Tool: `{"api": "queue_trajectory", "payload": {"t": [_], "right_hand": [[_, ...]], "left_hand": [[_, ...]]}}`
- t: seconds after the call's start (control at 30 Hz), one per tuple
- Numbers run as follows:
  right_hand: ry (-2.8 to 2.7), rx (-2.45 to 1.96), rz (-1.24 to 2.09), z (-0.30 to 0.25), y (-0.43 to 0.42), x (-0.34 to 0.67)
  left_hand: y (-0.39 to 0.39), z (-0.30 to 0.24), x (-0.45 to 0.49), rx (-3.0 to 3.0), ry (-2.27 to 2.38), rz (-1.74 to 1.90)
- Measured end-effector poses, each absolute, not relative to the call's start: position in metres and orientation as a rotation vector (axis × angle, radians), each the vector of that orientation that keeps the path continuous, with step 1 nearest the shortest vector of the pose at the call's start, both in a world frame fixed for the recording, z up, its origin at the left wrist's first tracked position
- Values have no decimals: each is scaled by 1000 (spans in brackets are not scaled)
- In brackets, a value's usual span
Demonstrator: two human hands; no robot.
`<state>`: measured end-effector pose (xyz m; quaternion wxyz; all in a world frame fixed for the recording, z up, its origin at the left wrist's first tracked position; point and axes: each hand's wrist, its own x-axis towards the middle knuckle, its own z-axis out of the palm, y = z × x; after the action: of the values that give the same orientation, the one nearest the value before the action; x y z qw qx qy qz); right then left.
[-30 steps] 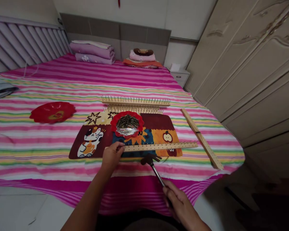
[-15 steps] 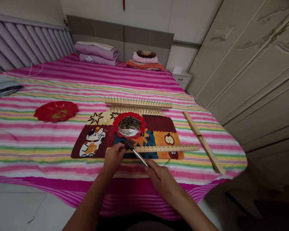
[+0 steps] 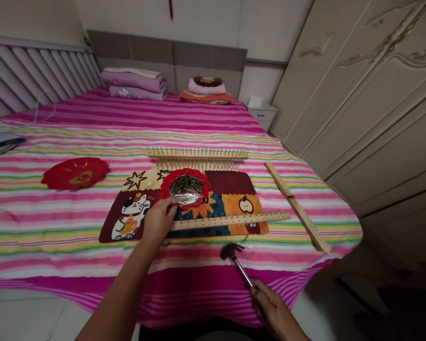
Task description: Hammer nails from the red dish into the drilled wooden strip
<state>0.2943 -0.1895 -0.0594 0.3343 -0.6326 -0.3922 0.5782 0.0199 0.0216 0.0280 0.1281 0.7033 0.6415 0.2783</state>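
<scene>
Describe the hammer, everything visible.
Claw hammer: dark head, with its split claw pointing to the person's right, and a shiny, metallic-looking shaft. The right hand grips the lower handle, hiding much of it. It slants away from the person, head at the far end, on the near side of the nail-studded wooden strip and apart from it. Whether the head touches the striped cloth can't be told.
</scene>
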Motion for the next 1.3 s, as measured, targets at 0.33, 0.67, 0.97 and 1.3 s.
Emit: {"api": "queue_trajectory", "payload": {"t": [0.33, 0.67, 0.97, 1.3], "right_hand": [[-775, -1647, 1609, -55, -182, 285], [-795, -1698, 1644, -52, -181, 288], [-814, -1692, 1606, -50, -183, 286], [-803, -1742, 1633, -45, -181, 285]], "left_hand": [[71, 51, 58, 2285, 1993, -116], [53, 48, 20, 1634, 1618, 777], [7, 47, -14, 1080, 1302, 885], [2, 20, -8, 1142, 1441, 932]]}}
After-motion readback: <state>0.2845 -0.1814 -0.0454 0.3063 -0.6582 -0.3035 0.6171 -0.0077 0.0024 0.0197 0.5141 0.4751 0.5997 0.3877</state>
